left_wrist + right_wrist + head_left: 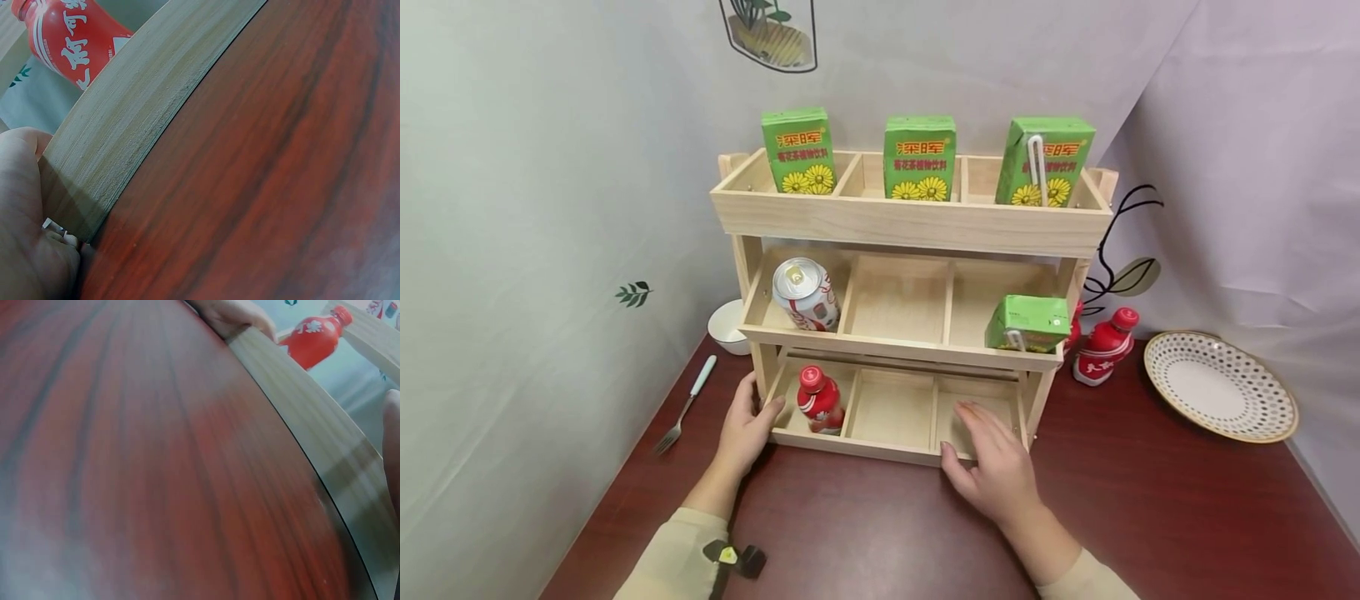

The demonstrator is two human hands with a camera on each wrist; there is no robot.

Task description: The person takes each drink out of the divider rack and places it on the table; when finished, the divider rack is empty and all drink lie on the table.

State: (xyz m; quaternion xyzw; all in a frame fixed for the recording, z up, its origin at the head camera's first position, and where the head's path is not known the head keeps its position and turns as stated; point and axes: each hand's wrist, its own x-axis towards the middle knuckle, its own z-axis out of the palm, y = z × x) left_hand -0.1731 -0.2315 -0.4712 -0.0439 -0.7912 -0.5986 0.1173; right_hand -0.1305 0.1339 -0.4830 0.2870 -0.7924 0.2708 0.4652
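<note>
Wooden rack (842, 218): right in front of me on the desk (880, 517), three tiers, each split into three compartments, and both of my hands are down at its bottom tier!
Left hand (747, 427): gripping the rack's left end, thumb on the front corner, fingers round the outer side.
Right hand (992, 467): fingers reaching out over the bottom right compartment, thumb by the front board, nothing held; whether it touches the wood, I cannot tell.
Bottom tier: a red bottle (821, 402) stands in the left compartment, just beside my left hand.
Middle tier: a pale drinks can (807, 293) leans back in the left compartment, and over in the right one a green carton (1028, 323) lies on its side, straw to the front.
Top tier: three more in a row, one per compartment, the left carton (799, 152), the centre carton (920, 158) and the right carton (1046, 162), that last one showing its white straw.
Right flank: another bottle (1105, 348) beyond the rack, one more partly hidden by the frame, then a dotted plate (1221, 385).
Left flank: a fork (687, 404) on the desk, a white bowl (727, 327) behind it by the rack.
</note>
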